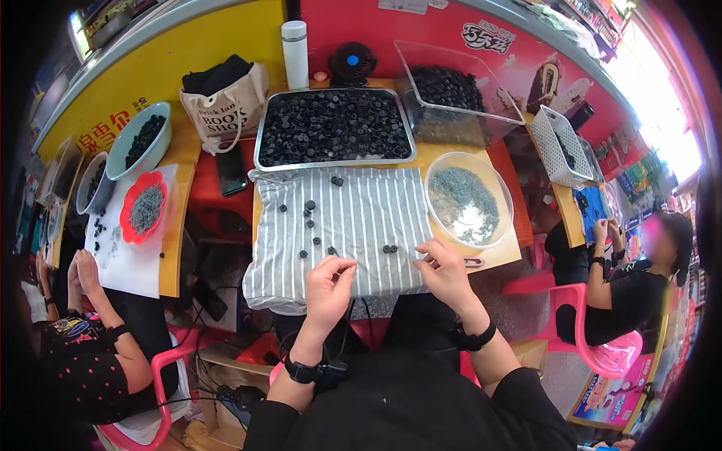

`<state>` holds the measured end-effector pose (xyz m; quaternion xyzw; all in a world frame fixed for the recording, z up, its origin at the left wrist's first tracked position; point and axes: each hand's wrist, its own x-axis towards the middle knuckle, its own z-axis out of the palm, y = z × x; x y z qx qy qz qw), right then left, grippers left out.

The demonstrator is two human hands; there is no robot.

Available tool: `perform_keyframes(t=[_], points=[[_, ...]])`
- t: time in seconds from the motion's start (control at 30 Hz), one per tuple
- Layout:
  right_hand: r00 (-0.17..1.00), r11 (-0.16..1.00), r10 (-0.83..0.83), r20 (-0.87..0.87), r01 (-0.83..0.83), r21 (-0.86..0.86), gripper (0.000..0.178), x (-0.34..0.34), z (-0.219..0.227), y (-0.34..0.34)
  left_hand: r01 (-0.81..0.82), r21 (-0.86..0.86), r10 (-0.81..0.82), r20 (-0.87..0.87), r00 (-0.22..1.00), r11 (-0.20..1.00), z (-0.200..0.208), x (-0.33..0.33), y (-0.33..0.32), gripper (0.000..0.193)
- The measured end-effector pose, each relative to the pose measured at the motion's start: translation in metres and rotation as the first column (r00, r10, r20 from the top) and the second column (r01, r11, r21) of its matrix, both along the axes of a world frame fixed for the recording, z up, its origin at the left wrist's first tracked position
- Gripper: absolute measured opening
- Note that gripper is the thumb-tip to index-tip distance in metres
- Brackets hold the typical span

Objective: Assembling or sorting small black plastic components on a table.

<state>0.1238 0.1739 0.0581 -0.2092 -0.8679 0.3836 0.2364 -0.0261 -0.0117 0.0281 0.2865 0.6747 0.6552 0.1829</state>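
Note:
My left hand (329, 292) is over the near edge of a grey-and-white striped cloth (376, 214), thumb and forefinger pinched together. Whatever is in that pinch is too small to make out. Facing it, my right hand (445, 274) hovers by the cloth's right edge with thumb and fingers apart and nothing visible between them. Several small round black parts (310, 205) lie scattered over the cloth. A pair of black parts (389, 249) sits between my hands, nearer the right one. Beyond the cloth, a metal tray (338, 164) is filled with similar black pieces.
Right of the cloth stands a clear round tub (512, 214) with fine grey bits. Behind it is a clear bin (459, 129) of black parts. A canvas bag (239, 94), white bottle (295, 56) and small fan (352, 64) stand at the back. People sit at both sides.

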Motion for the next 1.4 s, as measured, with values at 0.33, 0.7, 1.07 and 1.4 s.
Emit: perform_keyframes(t=[0.33,0.7,1.07,1.4], points=[[0.944,0.805,-0.302,0.132,0.178,0.566,0.03,0.002,0.0,0.11,0.029,0.117,0.009,-0.308,0.951,0.993,-0.022,0.008,0.012,0.006],[0.974,0.923,-0.128,0.187,0.048,0.382,0.027,-0.008,-0.023,0.132,0.057,0.161,0.002,-0.342,0.94,0.985,-0.031,0.004,0.01,0.005],[0.974,0.926,-0.227,-0.017,0.221,0.305,0.027,-0.008,-0.021,0.121,0.08,0.1,-0.045,-0.315,0.948,0.992,-0.018,0.004,0.009,0.005],[0.986,0.971,-0.138,0.088,0.118,0.207,0.019,0.0,-0.006,0.118,0.067,0.049,-0.047,-0.323,0.945,0.997,-0.012,0.006,0.009,0.006]])
